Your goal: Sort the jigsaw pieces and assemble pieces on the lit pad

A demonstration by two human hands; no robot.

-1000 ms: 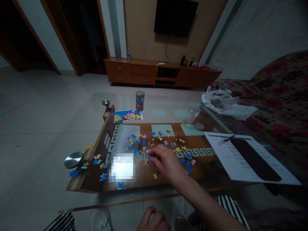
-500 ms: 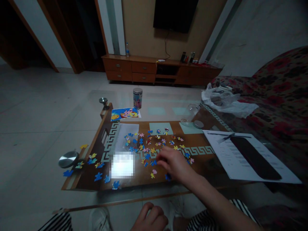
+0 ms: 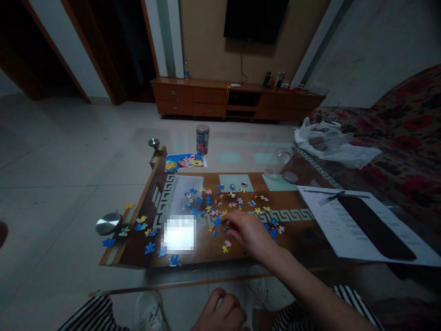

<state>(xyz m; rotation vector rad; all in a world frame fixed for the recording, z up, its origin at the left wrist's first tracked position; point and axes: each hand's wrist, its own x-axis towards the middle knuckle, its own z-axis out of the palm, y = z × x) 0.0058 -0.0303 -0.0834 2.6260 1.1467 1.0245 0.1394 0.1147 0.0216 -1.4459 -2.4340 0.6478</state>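
Observation:
Loose jigsaw puzzle pieces (image 3: 208, 201) in blue, yellow and pink lie scattered over the glass-topped table (image 3: 292, 243). Above the near middle of them is my right hand (image 3: 246, 232), its fingers bent downward and apart from the thumb. The fingertips are close to a few pieces; whether they touch one is unclear. My left hand (image 3: 222, 312) rests low in front of the table with fingers curled in, and nothing shows in it. More blue pieces (image 3: 149, 248) lie toward the table's left end. A colourful cartoon picture sheet (image 3: 184, 162) lies at the far left.
A printed tin (image 3: 202, 139) stands behind the picture. Farther right are a clear jar (image 3: 278, 163) on its side, a round lid (image 3: 290, 177), papers (image 3: 330, 239) with a pen and a black phone-like slab (image 3: 375, 227), and a plastic bag (image 3: 334, 142). A brown rounded shape shows at the left edge.
My right hand has shifted slightly left over the pieces. A blue piece seen below its wrist no longer shows there. The whole view has turned a little to the left.

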